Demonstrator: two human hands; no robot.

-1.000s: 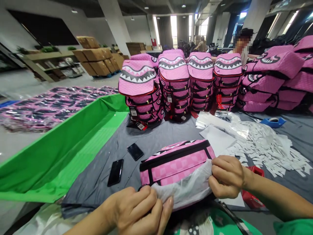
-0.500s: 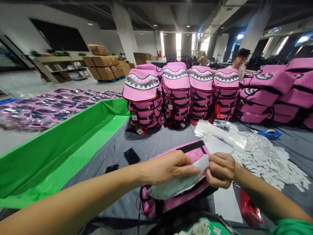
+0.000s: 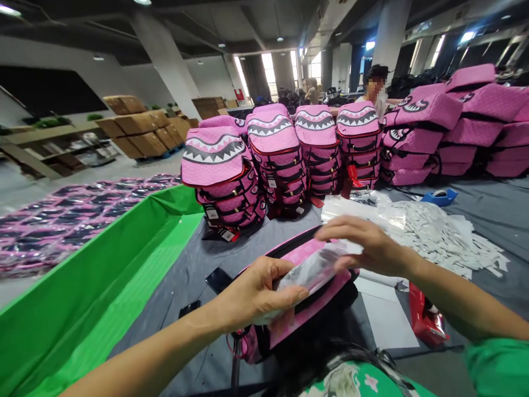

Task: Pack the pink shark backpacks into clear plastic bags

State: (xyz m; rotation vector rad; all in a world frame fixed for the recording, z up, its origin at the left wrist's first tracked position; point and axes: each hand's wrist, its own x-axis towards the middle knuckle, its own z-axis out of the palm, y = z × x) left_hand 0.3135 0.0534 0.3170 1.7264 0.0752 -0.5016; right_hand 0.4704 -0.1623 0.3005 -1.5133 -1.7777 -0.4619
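Observation:
My left hand [image 3: 270, 289] is closed around a crumpled, whitish translucent packing sheet [image 3: 308, 270], gathered into a long bundle. The sheet lies over a pink backpack [image 3: 285, 325] with black trim, which rests on the grey-covered table in front of me. My right hand [image 3: 363, 242] is at the far end of the sheet, fingers stretched out above it and thumb below. These fingers stand apart and do not appear to grip it. Both hands hide parts of the backpack.
Stacked pink shark-mouth backpacks [image 3: 275, 160] line the table's back. To the right lie white strips [image 3: 446, 237], a blue tape dispenser [image 3: 440, 197] and a red tape dispenser [image 3: 425, 317]. Two phones [image 3: 218, 280] lie left, beside a green-lined trough [image 3: 124, 253]. A person [image 3: 375, 91] is behind the stacks.
My right hand has gone from a closed pinch on the sheet's end to spread fingers. My left hand has shifted left along the bundle, which looks narrower. The camera view has turned right.

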